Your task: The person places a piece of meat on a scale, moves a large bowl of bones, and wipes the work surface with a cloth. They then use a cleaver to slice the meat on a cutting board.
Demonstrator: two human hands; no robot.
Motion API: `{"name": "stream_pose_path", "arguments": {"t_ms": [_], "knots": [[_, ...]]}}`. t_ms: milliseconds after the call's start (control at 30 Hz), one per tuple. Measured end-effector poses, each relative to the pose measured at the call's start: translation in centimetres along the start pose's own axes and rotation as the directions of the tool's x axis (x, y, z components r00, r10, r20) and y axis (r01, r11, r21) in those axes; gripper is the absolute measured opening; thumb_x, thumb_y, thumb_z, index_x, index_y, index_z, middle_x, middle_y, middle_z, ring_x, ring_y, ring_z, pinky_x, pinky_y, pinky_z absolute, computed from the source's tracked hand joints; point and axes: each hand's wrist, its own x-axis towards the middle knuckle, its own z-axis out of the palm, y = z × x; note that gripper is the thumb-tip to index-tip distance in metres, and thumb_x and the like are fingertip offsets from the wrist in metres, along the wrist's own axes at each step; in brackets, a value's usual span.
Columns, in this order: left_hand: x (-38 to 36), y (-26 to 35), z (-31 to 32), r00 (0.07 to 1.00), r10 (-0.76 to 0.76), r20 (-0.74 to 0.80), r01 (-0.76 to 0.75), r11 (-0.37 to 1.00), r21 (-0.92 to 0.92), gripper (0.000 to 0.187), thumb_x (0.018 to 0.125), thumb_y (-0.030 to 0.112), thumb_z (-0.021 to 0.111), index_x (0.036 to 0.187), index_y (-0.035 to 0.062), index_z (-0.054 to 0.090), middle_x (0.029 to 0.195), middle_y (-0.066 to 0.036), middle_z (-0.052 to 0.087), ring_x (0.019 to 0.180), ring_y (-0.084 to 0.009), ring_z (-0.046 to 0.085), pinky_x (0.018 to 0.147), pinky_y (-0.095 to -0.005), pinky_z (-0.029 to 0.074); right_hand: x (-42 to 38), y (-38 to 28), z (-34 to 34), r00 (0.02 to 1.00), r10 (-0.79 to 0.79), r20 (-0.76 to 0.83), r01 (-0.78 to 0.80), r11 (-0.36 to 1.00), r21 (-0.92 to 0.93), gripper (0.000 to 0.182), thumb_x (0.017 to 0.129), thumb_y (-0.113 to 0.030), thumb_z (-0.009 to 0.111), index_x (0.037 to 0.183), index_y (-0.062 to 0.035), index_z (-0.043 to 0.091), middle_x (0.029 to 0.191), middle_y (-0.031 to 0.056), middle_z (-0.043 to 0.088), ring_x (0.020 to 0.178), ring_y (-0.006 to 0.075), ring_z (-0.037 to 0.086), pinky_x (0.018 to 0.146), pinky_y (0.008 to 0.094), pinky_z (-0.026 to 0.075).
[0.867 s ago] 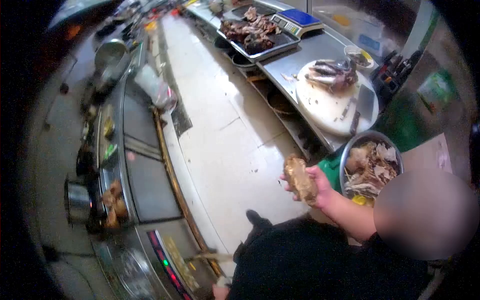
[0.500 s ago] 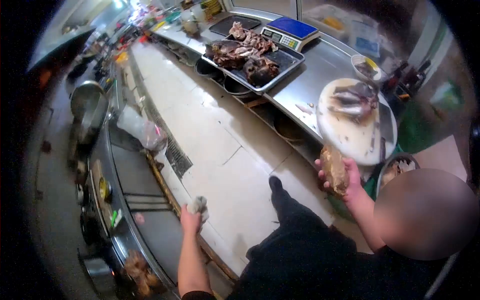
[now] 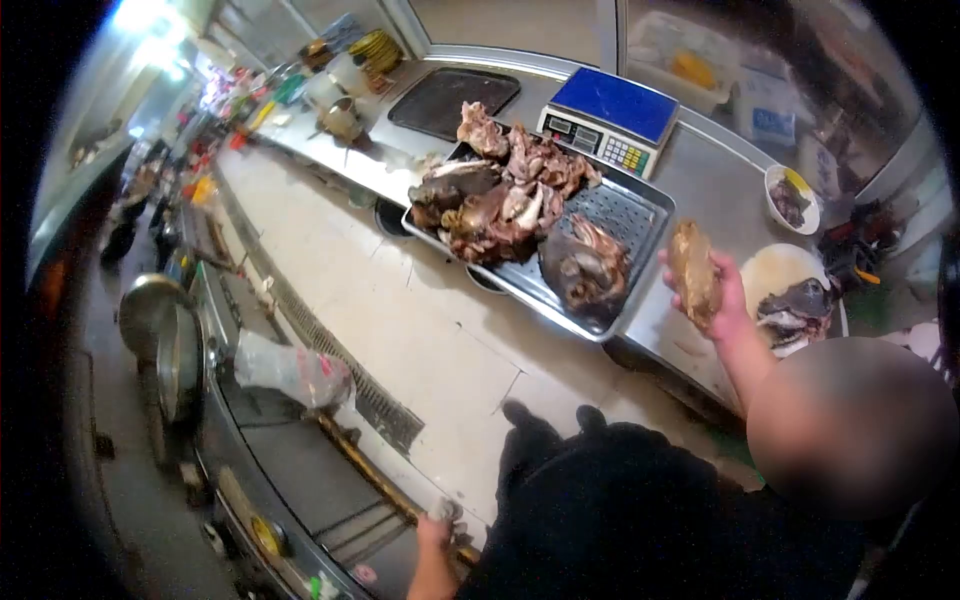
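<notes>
1. The brown meat chunk (image 3: 694, 275) is right of centre in the frame, between the steel tray (image 3: 648, 212) and the round cutting board (image 3: 778, 268), held up in front of the worktop (image 3: 712, 160).
2. The right hand (image 3: 728, 292) holds it from beneath and behind, with fingertips showing along its left edge.
3. The left hand (image 3: 434, 530), low in the frame, is curled round what looks like a pale cloth (image 3: 446, 509).
4. The chunk looks dense and moderately heavy, yet light enough for one hand; probably firm with some give.
5. Its sheen suggests a greasy, slippery surface, and its ragged edges might tear.
6. The thick middle seems the safest hold, palm supporting, rather than either end.
</notes>
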Motion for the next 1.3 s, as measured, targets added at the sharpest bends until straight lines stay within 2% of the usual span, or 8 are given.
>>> {"name": "stream_pose_path", "arguments": {"t_ms": [333,433,500,633,833,967,1033,1300], "knots": [[22.9,22.2,-12.1,0.919,0.359,0.165,-0.382,0.705,0.597,0.080,0.070,0.024,0.079,0.136,-0.0018,0.042,0.119,-0.026,0.062,0.111,-0.0384,0.061,0.091,-0.0429,0.050,16.3,-4.2,-5.5,0.882,-0.345,-0.322,0.182,0.879,-0.442,0.068,0.080,-0.017,0.068,0.142,-0.0108,0.042,0.127,0.0167,0.060,0.107,0.0300,0.063,0.084,0.0443,0.056],[25.3,32.8,-15.5,0.835,0.532,0.141,-0.519,0.675,0.524,0.072,0.071,0.021,0.077,0.133,0.0005,0.047,0.120,-0.024,0.063,0.113,-0.0391,0.060,0.095,-0.0432,0.048,18.6,-8.1,-7.1,0.827,-0.533,-0.176,-0.123,0.134,-0.983,0.079,0.072,-0.011,0.075,0.143,-0.0186,0.042,0.126,0.0167,0.061,0.107,0.0329,0.063,0.087,0.0430,0.054],[25.5,38.4,-16.3,0.744,0.659,0.106,-0.631,0.642,0.435,0.070,0.072,0.010,0.073,0.135,-0.0006,0.046,0.121,-0.025,0.062,0.113,-0.0375,0.060,0.097,-0.0409,0.047,19.6,-9.0,-3.0,0.893,-0.406,-0.191,-0.414,-0.579,-0.703,0.087,0.065,-0.013,0.081,0.142,-0.0234,0.043,0.120,0.0165,0.064,0.105,0.0364,0.064,0.086,0.0438,0.053],[22.2,44.4,-15.7,0.725,0.681,0.101,-0.676,0.677,0.292,0.071,0.072,0.007,0.071,0.137,-0.0008,0.044,0.120,-0.026,0.061,0.113,-0.0343,0.060,0.097,-0.0381,0.047,23.5,-11.6,-7.2,0.957,-0.184,-0.226,-0.223,-0.961,-0.161,0.068,0.082,-0.017,0.069,0.142,-0.0341,0.043,0.094,0.0119,0.067,0.088,0.0350,0.068,0.078,0.0476,0.052],[21.5,40.4,-11.6,0.795,0.509,0.330,-0.583,0.492,0.647,0.052,0.074,0.019,0.073,0.121,0.0064,0.055,0.112,-0.023,0.065,0.106,-0.0413,0.061,0.089,-0.0455,0.050,29.9,-14.1,-10.3,0.915,0.112,-0.387,0.192,-0.966,0.175,0.044,0.098,-0.033,0.050,0.139,-0.0473,0.043,0.083,0.0102,0.066,0.079,0.0309,0.069,0.075,0.0517,0.047],[24.2,35.8,-12.0,0.839,0.416,0.351,-0.539,0.545,0.642,0.042,0.077,0.021,0.070,0.114,0.0064,0.057,0.107,-0.022,0.066,0.103,-0.0434,0.061,0.084,-0.0472,0.050,34.5,-12.3,-15.1,0.770,-0.159,-0.618,-0.054,-0.981,0.185,0.037,0.102,-0.038,0.043,0.136,-0.0531,0.043,0.086,0.0112,0.067,0.079,0.0313,0.069,0.075,0.0549,0.045],[25.1,35.0,-12.4,0.855,0.396,0.335,-0.514,0.559,0.651,0.042,0.078,0.020,0.069,0.114,0.0044,0.056,0.107,-0.024,0.066,0.104,-0.0436,0.061,0.084,-0.0465,0.050,33.3,-11.4,-12.1,0.921,0.060,-0.385,0.081,-0.996,0.039,0.080,0.095,-0.068,0.029,0.089,-0.0014,0.072,0.077,0.0165,0.067,0.082,0.0339,0.066,0.085,0.0532,0.041],[22.8,41.3,-9.9,0.818,0.504,0.278,-0.573,0.666,0.477,0.049,0.073,0.016,0.070,0.117,0.0026,0.055,0.108,-0.022,0.066,0.104,-0.0415,0.062,0.086,-0.0450,0.050,34.3,-11.1,-10.8,0.809,-0.065,-0.584,-0.136,-0.988,-0.079,0.075,0.094,-0.070,0.032,0.116,-0.0079,0.067,0.086,0.0186,0.070,0.081,0.0357,0.068,0.087,0.0612,0.038]]}}
